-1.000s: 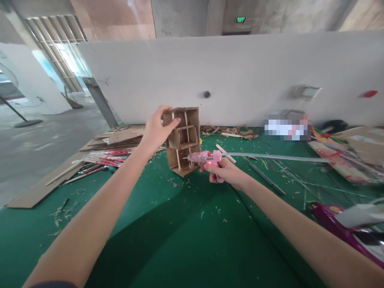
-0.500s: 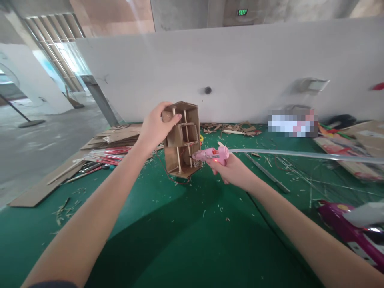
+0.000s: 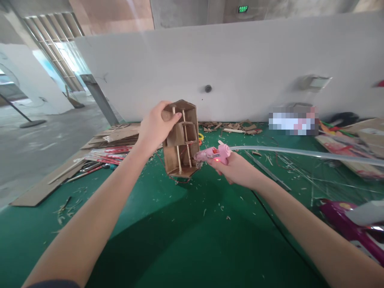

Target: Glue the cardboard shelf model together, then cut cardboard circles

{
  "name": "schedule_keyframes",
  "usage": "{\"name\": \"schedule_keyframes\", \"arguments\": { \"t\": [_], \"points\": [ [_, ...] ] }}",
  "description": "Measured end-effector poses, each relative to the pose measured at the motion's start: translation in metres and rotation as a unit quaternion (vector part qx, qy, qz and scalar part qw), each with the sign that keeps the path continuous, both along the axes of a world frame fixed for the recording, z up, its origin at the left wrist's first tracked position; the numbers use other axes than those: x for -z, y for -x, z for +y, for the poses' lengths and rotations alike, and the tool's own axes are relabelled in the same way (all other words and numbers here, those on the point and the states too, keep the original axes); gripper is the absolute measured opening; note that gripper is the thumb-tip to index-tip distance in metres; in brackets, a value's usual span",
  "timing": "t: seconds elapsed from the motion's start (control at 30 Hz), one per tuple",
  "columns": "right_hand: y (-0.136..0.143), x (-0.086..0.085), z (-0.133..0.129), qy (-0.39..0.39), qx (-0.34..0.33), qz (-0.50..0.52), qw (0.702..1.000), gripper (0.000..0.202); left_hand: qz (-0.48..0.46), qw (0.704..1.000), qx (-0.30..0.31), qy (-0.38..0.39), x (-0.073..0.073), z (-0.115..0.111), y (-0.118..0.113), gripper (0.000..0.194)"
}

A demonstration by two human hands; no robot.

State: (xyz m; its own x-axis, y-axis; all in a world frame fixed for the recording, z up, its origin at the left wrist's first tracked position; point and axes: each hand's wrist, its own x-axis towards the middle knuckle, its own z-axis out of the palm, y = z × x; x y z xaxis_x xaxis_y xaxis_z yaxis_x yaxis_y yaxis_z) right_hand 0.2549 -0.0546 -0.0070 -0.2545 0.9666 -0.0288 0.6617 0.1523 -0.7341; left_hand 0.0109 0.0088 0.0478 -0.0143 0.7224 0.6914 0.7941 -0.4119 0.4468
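Note:
My left hand (image 3: 159, 126) grips the upper left side of a cardboard box frame (image 3: 174, 160), thumb on its front. The frame is held upright above the green table, with thin wooden sticks running lengthwise inside and a small cardboard compartment at its middle. A pink glue gun (image 3: 213, 153) is in my right hand (image 3: 237, 170), its nozzle at the lower right edge of the frame. From the gun's back a long clear glue stick (image 3: 288, 151) extends rightward. Red wire (image 3: 182, 182) shows below the frame.
Cardboard sheets (image 3: 39, 186) and red-and-white packets (image 3: 111, 155) lie left. Cardboard scraps (image 3: 246, 127) sit along the wall. A metal strip (image 3: 270, 173) lies beyond my right forearm, a purple object (image 3: 345, 224) at the right. A black cable (image 3: 279, 228) crosses the table.
The glue gun has shifted slightly right and back, its nozzle moving from inside the frame's lower part to its right edge. My left hand keeps its grip.

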Motion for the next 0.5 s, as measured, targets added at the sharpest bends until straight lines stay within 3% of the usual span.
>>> {"name": "schedule_keyframes", "arguments": {
  "t": [0.5],
  "points": [
    [0.0004, -0.0057, -0.0024, -0.034, -0.065, -0.015, 0.997, 0.046, 0.003, 1.000, -0.013, 0.028, -0.0011, -0.0003, -0.0019, 0.039]
  ]
}}
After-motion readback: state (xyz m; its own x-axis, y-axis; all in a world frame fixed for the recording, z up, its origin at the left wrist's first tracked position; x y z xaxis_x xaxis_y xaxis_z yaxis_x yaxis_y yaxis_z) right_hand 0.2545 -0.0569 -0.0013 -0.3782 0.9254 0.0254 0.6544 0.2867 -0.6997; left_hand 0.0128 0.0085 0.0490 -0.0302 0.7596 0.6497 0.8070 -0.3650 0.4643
